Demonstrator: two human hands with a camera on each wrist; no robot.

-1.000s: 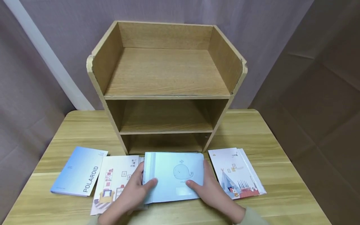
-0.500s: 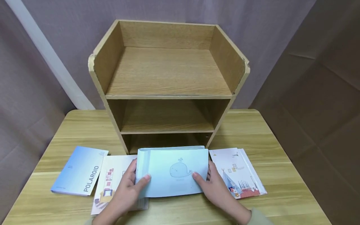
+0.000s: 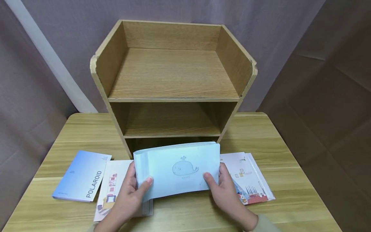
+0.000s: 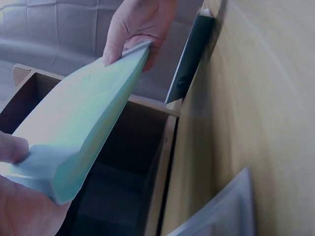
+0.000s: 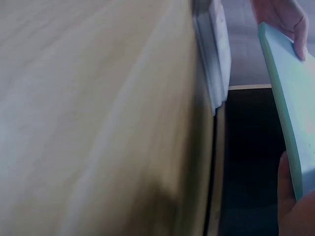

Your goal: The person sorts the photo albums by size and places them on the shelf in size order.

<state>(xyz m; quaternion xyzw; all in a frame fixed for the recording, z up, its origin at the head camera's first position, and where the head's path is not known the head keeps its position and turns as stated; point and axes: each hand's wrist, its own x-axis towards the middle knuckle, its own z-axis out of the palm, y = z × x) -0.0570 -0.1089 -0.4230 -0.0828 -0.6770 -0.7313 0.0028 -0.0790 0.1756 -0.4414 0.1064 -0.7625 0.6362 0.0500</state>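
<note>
A light-blue book [image 3: 179, 170] with a whale drawn on its cover is held up between both hands, in front of the shelf's lowest compartment. My left hand [image 3: 127, 195] grips its left end, thumb on the cover and fingers behind. The right hand [image 3: 224, 195] pinches the other end the same way. In the head view the right end sits a little higher than the left. Seen from the left wrist, the book [image 4: 78, 103] has a soft, slightly bowed cover. The right wrist view shows the long edge of the book [image 5: 283, 108].
A wooden shelf unit [image 3: 174, 74] stands at the back of the table [image 3: 179, 219]. To the left lie a blue POLAROID book [image 3: 82, 175] and a white illustrated book [image 3: 111, 187], partly behind the left hand. White illustrated books [image 3: 249, 180] lie at the right.
Both hands have lifted the whale book up and toward the shelf, and its right end has risen. It now covers more of the bottom compartment's opening. The other books stay put.
</note>
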